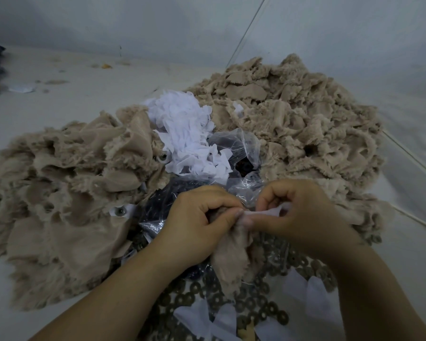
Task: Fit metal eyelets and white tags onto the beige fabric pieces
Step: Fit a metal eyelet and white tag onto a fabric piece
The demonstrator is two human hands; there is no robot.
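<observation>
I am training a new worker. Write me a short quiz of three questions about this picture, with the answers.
1. True or false: the left hand grips a beige fabric piece.
2. What does the right hand pinch? A) a white tag B) scissors C) a pen
3. Fill in: the heap of white tags lies between two piles of ______ fabric.

Key: 1 true; 2 A; 3 beige.

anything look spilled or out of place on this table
Yes. Metal ring washers lie loose in a spill under the hands, with white tags scattered among them rather than in the main white tag pile. One stray white scrap sits on the right beige fabric heap.
</observation>
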